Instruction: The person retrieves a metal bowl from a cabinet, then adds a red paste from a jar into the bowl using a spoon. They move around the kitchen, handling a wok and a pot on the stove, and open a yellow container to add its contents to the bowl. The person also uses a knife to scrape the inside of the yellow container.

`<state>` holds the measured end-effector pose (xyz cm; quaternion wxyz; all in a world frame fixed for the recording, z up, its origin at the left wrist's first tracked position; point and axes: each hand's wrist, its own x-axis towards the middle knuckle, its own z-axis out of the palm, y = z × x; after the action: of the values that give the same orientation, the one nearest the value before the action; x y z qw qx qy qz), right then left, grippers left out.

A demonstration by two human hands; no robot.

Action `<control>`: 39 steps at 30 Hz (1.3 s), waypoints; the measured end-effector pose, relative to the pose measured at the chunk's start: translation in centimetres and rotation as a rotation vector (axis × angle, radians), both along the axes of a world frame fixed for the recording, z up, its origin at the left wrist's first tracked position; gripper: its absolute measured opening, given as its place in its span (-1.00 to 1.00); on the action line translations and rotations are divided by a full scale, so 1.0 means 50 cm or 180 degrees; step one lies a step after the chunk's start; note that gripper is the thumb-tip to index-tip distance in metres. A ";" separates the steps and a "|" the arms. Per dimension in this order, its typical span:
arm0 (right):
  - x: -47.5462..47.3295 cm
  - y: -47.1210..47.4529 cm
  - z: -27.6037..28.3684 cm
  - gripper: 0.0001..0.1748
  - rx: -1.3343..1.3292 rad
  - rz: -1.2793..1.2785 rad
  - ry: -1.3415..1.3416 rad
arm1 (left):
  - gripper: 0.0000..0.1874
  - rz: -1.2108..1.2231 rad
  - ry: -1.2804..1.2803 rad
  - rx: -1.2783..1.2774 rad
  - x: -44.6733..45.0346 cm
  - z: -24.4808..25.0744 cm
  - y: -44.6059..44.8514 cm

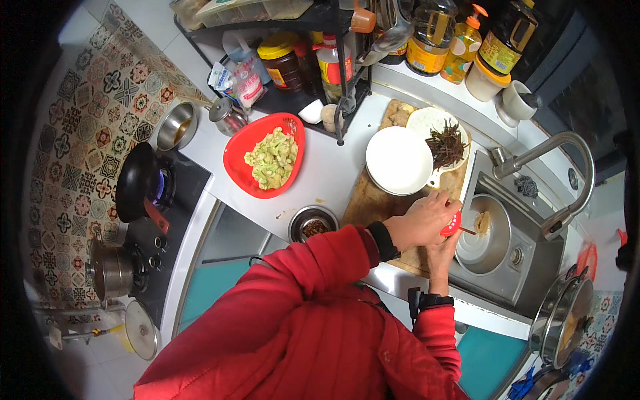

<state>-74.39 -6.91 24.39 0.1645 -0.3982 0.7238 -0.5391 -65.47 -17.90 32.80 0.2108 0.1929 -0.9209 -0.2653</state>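
Both my hands meet over the right edge of the wooden cutting board, beside the sink. My left hand is above, its fingers around a small red object with white spots. My right hand lies just below and holds the same object from underneath, partly hidden. A thin reddish-brown piece sticks out from it toward the sink; its exact kind cannot be made out. Close by on the board are a stack of white bowls and a white plate bearing dark brown strips.
A metal basin with a tan piece stands in the sink under the faucet. Leftward are a red basket of cauliflower, a small metal bowl, and a black wok over a lit blue flame.
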 end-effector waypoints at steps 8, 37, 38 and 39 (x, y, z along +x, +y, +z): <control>-0.032 0.051 0.056 -0.26 0.0684 0.0182 0.0565 | -0.37 -0.0114 -0.0081 0.0072 0.013 0.013 -0.010; -0.049 0.129 0.314 -0.81 0.0582 0.0803 0.2898 | -0.20 0.1566 -0.0065 0.0591 0.422 0.106 0.027; -0.050 0.132 0.310 -0.82 0.0578 0.0693 0.2910 | -0.20 0.1642 -0.0086 0.0556 0.430 0.105 0.024; -0.047 0.137 0.308 -0.83 0.0587 0.0577 0.2848 | -0.20 0.1724 -0.0146 0.0532 0.442 0.105 0.025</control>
<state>-76.74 -0.06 39.77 -0.0828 -0.6369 0.7308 -0.2312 -43.36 -16.65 38.04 0.2365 0.4545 -0.8153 -0.2699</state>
